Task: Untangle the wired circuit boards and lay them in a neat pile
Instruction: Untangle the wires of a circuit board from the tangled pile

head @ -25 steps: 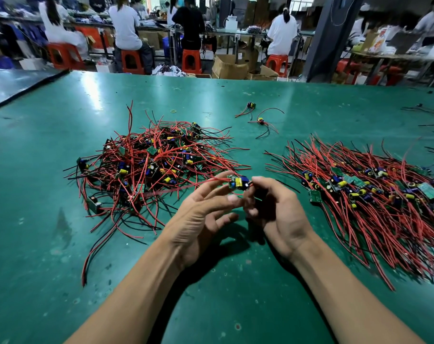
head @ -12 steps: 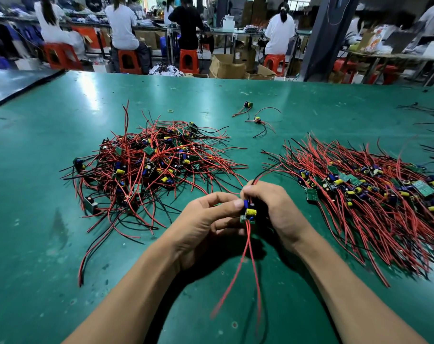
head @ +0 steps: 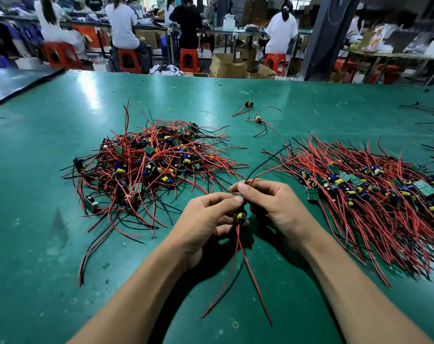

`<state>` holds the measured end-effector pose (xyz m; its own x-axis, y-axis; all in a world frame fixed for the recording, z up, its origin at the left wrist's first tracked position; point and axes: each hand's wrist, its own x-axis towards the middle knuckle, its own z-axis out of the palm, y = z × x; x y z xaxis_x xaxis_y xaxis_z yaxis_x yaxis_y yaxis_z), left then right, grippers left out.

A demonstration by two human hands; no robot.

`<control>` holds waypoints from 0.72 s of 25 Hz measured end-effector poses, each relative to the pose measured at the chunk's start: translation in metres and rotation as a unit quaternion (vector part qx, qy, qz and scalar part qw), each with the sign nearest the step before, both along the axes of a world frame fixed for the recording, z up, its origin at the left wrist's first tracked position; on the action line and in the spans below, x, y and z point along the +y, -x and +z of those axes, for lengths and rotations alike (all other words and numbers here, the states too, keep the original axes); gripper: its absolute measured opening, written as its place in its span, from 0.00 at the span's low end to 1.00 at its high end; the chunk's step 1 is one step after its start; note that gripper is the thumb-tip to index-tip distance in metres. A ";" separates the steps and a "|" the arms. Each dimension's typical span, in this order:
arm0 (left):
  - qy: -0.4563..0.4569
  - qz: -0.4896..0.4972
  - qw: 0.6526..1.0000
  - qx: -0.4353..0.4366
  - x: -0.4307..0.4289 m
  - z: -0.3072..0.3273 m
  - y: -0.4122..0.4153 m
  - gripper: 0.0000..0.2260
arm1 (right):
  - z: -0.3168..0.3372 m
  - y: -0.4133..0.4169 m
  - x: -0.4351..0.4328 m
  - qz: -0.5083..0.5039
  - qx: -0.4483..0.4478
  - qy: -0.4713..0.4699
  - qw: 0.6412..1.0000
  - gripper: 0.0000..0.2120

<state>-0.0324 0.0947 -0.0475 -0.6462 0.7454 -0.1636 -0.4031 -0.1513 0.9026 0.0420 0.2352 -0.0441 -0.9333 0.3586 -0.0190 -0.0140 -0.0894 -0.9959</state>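
Worktop [head: 62, 244]: green mat with a dull sheen, scuffed and flecked with pale marks.
Far side: seated people [head: 121, 23] on red plastic stools [head: 127, 60], brown cardboard boxes [head: 225, 65] on the floor.
Sorted pile [head: 359, 207]: on the right of the worktop. Boards lie in a loose band, their thin red and black leads combed much the same way. Small green boards carry yellow and blue cylindrical capacitors. Print on the boards is too small to read.
Tangled heap [head: 149, 167]: on the left of the worktop, well apart from the sorted pile. The same boards are knotted together, with leads looping and sticking out in every direction.
Right hand [head: 273, 204]: fingers curled, thumb and forefinger pinching the leads just above the held board.
Left hand [head: 206, 219]: fingers curled beside the board, thumb tip meeting the right thumb at the same leads.
Held board [head: 240, 217]: between the two hands, above the near middle of the worktop. A yellow capacitor faces the camera. One red and one black lead fan up towards the sorted pile, while red and black leads trail down towards the near edge.
Stray boards [head: 248, 104] [head: 258, 119]: two, lying alone farther back, each with curled leads.
Rubber band [head: 170, 110]: small yellowish ring beyond the heap.
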 end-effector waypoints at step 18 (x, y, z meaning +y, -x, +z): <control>0.129 0.057 0.968 0.207 0.006 0.000 -0.008 0.06 | -0.011 0.008 0.004 -0.085 -0.038 -0.099 0.991 0.11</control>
